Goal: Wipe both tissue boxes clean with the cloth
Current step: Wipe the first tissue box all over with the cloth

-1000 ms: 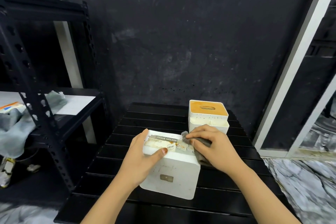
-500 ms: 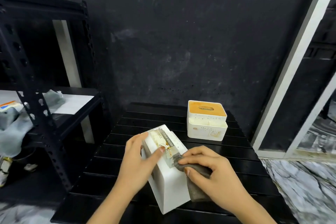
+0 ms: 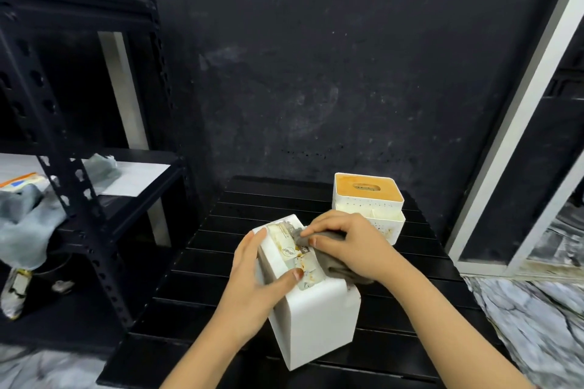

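A white tissue box [image 3: 316, 319] stands on the black slatted table [image 3: 395, 303], turned at an angle, its stained label side facing up. My left hand [image 3: 256, 281] grips its left side, thumb across the label. My right hand [image 3: 350, 243] holds a grey cloth [image 3: 335, 262] and presses it on the far part of the label. A second white tissue box [image 3: 369, 205] with an orange-brown lid stands behind, at the table's back right, untouched.
A black metal shelf rack [image 3: 79, 148] stands to the left, holding grey cloths [image 3: 25, 215] and papers. A dark wall rises behind the table. A white door frame [image 3: 512, 123] and marble floor [image 3: 537, 319] lie to the right.
The near box has been turned further, its label now running away from me. My right hand with the cloth has moved up along the label toward its far end.
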`<state>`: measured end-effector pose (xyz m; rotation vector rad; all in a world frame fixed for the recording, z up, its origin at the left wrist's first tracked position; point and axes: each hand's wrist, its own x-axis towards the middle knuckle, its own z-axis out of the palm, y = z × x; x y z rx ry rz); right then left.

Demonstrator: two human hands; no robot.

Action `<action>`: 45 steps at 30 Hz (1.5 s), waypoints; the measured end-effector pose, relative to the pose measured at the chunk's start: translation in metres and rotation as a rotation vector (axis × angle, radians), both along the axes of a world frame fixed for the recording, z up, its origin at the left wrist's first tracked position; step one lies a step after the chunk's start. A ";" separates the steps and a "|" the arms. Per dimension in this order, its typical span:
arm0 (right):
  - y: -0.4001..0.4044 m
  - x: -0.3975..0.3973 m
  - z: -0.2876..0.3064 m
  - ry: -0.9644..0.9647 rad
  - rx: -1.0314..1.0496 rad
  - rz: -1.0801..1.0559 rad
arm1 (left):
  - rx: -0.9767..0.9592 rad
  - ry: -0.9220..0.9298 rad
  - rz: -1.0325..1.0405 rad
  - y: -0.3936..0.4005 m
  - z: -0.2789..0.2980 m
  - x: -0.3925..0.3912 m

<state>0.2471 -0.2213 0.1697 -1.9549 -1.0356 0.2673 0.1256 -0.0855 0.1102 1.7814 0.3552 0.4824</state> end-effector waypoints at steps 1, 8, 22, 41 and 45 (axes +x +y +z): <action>0.005 0.003 -0.001 -0.012 -0.004 -0.006 | 0.001 -0.001 0.002 0.001 0.000 0.000; -0.007 -0.002 -0.007 -0.061 0.000 0.026 | 0.021 0.010 -0.025 0.006 -0.001 0.002; 0.021 0.025 -0.002 -0.090 -0.043 0.030 | 0.022 0.077 -0.125 0.013 -0.001 0.005; -0.011 0.015 -0.016 -0.131 0.019 -0.149 | 0.181 0.225 -0.121 0.066 0.029 0.008; -0.014 0.001 -0.020 -0.134 0.070 -0.211 | 0.227 0.108 0.122 0.042 0.022 -0.010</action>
